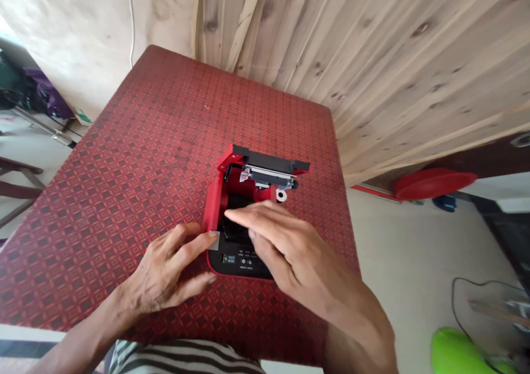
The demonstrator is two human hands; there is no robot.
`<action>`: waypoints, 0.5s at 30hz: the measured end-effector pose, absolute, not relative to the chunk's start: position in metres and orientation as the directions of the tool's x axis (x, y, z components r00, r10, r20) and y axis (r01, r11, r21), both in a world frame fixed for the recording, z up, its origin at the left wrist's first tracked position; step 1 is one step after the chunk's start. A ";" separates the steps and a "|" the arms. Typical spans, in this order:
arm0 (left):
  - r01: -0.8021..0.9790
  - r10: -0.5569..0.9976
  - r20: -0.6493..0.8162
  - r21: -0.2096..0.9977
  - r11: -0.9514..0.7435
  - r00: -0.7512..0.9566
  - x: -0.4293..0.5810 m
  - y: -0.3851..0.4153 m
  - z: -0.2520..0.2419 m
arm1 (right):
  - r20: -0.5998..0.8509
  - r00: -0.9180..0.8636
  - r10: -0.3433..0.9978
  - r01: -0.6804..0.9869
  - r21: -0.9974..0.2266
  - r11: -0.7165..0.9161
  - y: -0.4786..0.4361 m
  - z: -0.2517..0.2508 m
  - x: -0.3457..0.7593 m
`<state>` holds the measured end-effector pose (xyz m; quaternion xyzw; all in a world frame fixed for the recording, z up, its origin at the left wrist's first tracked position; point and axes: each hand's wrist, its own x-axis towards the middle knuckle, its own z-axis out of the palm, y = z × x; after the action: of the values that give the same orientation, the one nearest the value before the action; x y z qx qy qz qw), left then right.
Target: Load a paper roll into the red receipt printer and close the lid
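A small red and black machine, which looks like a label printer, sits on the table with its hinged lid raised. Under the lid are a roller and clear plastic parts; a white ring with a dark centre shows at the right. My left hand holds the front left corner, fingertips on the side and top by a grey patch, thumb at the front edge. Over the dark inner compartment, my right hand reaches in with outstretched fingers, thumb apart from them. It hides the machine's right part.
The table has a red patterned cover and stands by a wooden plank wall. A white cable hangs at the back. On the floor to the right are a red basin and a green object. Wooden furniture stands left.
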<state>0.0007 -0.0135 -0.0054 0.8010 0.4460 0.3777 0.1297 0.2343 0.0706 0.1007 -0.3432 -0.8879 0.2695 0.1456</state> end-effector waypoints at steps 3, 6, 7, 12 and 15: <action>0.637 0.828 0.499 0.558 -0.531 0.254 -0.003 -0.016 0.005 | 0.079 -0.722 0.687 0.498 -0.629 0.597 0.060 0.099 0.239; 0.617 0.811 0.525 0.557 -0.556 0.257 -0.009 -0.005 0.030 | 0.196 -0.684 0.703 0.496 -0.582 0.645 0.055 0.089 0.239; 0.618 0.794 0.545 0.536 -0.576 0.268 -0.011 0.003 0.041 | 0.244 -0.668 0.703 0.492 -0.565 0.662 0.054 0.086 0.239; 0.687 0.645 0.697 0.301 -0.661 0.315 -0.007 0.068 0.087 | 0.398 -0.574 0.716 0.553 -0.456 0.697 0.044 0.076 0.237; 0.663 0.697 0.634 0.366 -0.653 0.336 0.004 0.102 0.096 | 0.469 -0.510 0.721 0.623 -0.376 0.686 0.036 0.072 0.234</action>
<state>0.0043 0.1020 0.0955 0.8170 0.4161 0.3986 0.0212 0.2341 0.0361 0.0715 -0.3884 -0.8653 0.0797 0.3068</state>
